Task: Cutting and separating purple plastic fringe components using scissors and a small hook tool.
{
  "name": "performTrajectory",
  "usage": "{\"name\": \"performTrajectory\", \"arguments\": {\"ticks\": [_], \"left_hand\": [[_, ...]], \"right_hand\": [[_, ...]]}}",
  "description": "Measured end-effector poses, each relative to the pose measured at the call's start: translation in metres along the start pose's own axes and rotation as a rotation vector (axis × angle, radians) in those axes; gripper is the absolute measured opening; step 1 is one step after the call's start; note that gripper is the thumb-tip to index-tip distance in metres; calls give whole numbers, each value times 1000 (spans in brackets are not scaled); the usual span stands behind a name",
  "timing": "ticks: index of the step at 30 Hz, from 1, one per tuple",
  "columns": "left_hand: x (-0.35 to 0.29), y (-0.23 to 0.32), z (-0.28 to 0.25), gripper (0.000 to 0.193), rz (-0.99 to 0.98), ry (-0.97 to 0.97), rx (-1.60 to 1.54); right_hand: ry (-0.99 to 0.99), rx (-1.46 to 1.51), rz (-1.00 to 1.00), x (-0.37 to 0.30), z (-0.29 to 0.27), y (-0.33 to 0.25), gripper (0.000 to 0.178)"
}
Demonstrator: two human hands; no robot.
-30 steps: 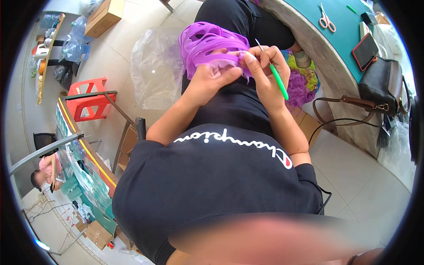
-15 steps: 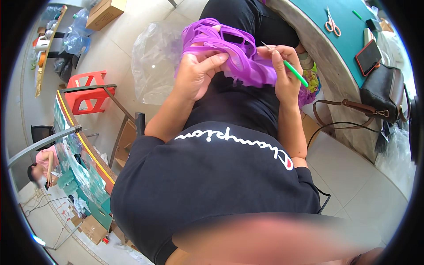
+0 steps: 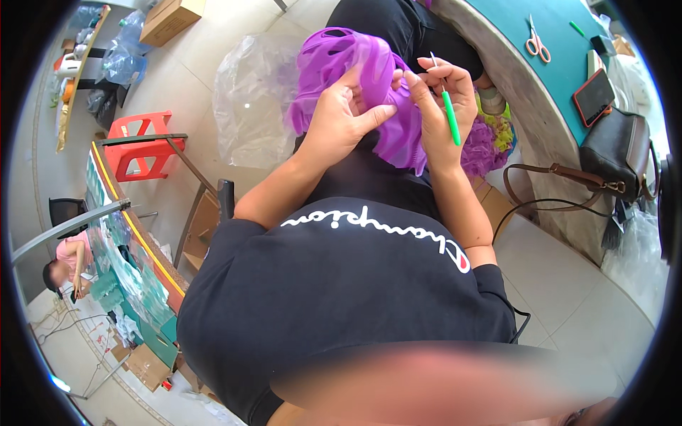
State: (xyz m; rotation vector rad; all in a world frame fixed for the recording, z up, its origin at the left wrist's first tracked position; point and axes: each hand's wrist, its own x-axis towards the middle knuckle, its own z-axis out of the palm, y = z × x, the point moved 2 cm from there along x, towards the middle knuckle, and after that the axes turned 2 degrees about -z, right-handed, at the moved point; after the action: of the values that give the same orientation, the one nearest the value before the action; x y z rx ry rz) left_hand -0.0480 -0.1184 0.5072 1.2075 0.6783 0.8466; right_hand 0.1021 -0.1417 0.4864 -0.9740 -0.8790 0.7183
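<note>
A soft bundle of glossy purple strips (image 3: 394,131) hangs above my lap, looped at the top and loose at the lower end. My left hand (image 3: 341,117) grips its left side, thumb lying across the strips. At the bundle's right edge, the thumb and index finger of my right hand (image 3: 444,106) pinch the purple material. Tucked among the other fingers of that hand is a thin pointed tool with a green handle (image 3: 452,121); its metal tip points up and away from the bundle.
On the teal table at right lie orange-handled scissors (image 3: 537,41), a phone (image 3: 594,96) and a black handbag (image 3: 616,150). Purple and yellow strips (image 3: 490,142) fill a container beside my right arm. Left are a plastic bag (image 3: 249,99), a red stool (image 3: 142,145) and a seated person (image 3: 71,263).
My left hand has shifted right, and the hands are closer together. The bundle has been gathered and now hangs lower. The green tool has turned more upright, its tip now pointing up.
</note>
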Motion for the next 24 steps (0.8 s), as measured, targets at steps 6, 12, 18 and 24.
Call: {"name": "performTrajectory", "arguments": {"ticks": [6,12,18,24], "left_hand": [[2,-2,-25,50,120,116,575],[-6,18,-39,53,-42,41,622],[-1,47,-15,74,-241,-324,-214],[20,23,-12,72,-258,-202,30]], "right_hand": [[-56,-50,66,-3,2,-13,18],[-283,-27,-1,-10,-4,-13,23],[-601,555,-59,-2,-4,-34,22],[-280,206,22,7,-19,-31,30]]}}
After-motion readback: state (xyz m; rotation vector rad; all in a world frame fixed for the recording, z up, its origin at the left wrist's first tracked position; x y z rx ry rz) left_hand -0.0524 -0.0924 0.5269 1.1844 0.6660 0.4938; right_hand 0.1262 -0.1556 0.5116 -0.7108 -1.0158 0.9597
